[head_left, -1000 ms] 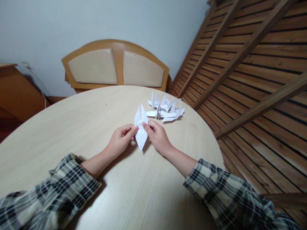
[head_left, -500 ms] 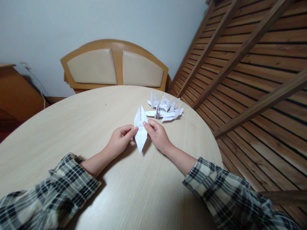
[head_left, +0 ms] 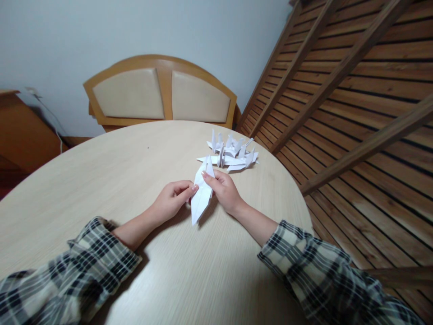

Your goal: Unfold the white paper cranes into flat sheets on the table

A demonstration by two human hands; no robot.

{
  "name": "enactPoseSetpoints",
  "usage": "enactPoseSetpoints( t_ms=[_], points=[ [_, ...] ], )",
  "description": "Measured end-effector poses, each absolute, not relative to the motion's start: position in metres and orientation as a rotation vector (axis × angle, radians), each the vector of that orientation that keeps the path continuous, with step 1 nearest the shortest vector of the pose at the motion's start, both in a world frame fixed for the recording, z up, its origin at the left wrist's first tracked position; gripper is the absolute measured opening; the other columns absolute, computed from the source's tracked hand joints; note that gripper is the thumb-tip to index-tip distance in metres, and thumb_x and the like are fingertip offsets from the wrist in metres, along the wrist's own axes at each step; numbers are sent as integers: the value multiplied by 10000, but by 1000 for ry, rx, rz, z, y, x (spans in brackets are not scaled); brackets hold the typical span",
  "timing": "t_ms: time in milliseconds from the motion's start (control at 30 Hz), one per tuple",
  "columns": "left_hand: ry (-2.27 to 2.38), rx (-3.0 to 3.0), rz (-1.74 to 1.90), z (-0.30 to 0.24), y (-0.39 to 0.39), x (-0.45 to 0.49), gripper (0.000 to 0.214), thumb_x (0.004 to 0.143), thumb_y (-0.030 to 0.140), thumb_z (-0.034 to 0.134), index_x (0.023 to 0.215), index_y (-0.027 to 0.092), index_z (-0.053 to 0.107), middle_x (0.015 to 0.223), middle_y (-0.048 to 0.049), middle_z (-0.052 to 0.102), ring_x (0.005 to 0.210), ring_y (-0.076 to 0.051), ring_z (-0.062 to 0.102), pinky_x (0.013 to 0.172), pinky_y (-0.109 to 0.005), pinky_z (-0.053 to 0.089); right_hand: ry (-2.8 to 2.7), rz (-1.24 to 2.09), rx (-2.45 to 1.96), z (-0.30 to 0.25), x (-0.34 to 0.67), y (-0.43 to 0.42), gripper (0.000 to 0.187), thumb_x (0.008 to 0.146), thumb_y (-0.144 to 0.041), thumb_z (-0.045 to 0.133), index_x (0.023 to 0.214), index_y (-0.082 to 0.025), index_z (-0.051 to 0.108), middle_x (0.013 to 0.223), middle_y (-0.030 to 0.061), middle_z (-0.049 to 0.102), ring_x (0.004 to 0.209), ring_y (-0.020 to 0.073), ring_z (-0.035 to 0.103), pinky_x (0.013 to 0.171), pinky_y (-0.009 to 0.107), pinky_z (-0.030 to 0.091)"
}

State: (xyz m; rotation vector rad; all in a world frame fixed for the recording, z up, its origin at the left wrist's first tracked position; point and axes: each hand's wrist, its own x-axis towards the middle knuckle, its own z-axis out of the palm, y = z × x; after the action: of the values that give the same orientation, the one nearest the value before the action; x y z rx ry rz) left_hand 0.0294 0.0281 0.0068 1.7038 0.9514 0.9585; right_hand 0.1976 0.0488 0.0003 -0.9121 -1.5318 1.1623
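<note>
Both hands meet on the folded white paper (head_left: 201, 198): the right hand (head_left: 226, 192) pinches its upper part between thumb and forefinger, and the left hand (head_left: 172, 199) closes its fingertips on the left edge. It is held just over the table (head_left: 101, 180), lower tip near the wood. A second ago its two upper points stood apart and upright; now they lie nearly together and it leans right, so the folding seems one crease further on. Paper cranes (head_left: 233, 153) lie just beyond
</note>
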Motion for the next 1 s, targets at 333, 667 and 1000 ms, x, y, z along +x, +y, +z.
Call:
enactPoseSetpoints(
  t_ms=[333, 667, 1000],
  points=[
    [1042, 1707, 969, 1, 30, 28, 347, 872, 460, 501, 669, 179, 527, 579, 29, 450, 532, -112, 399, 458, -217, 321, -1515, 1029, -983, 3, 200, 53, 500, 844, -608, 539, 559, -212, 427, 533, -41, 395, 542, 111, 364, 517, 266, 296],
    [1038, 1840, 930, 11, 25, 31, 347, 885, 429, 470, 635, 190, 497, 570, 38, 427, 521, -109, 380, 471, -222, 313, -1372, 961, -999, 0, 206, 61, 523, 855, -655, 498, 590, -223, 369, 538, -54, 350, 513, 103, 341, 513, 271, 282],
    [1169, 1866, 1112, 5, 26, 31, 326, 889, 416, 484, 692, 172, 573, 609, 18, 486, 570, -122, 435, 521, -236, 348, -1429, 1260, -884, 3, 193, 50, 397, 769, -593, 642, 787, -208, 546, 699, -23, 531, 632, 126, 492, 573, 257, 412]
  ],
)
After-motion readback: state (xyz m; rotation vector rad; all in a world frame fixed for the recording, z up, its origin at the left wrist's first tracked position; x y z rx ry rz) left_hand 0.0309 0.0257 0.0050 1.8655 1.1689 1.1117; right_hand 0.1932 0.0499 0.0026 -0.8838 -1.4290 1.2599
